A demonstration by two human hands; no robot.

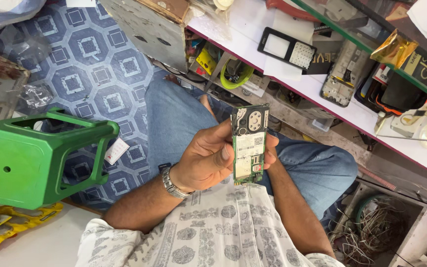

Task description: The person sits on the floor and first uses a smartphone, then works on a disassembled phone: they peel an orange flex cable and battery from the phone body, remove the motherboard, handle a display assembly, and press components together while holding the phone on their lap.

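- We hold a narrow green phone circuit board (249, 144) upright in front of our chest, above our lap, its long edge running up and down in the head view.
- Our left hand (204, 160) wraps the board's left edge, thumb and fingers curled and clamped against it, a silver metal watch (172, 184) on that wrist.
- Our right hand (271, 152) sits behind the board's right edge; only fingertips show past it, pressed on the board, so we read it as gripping too.
- The board carries a pale rounded part near its top, a white sticker in the middle and metal slots lower down.
- We wear blue jeans (174, 116) and a white shirt with a grey printed pattern (223, 227).
- A green plastic stool (30, 165) lies tipped on its side on the blue patterned floor tiles (92, 59), well apart from our left hand.
- A white counter with a dark red edge (245, 29) runs across the upper right, and on it lie a black phone front frame with a white keypad (287, 48) and an opened phone body (343, 76).
- A tangle of thin wires (376, 230) fills a box at the lower right.
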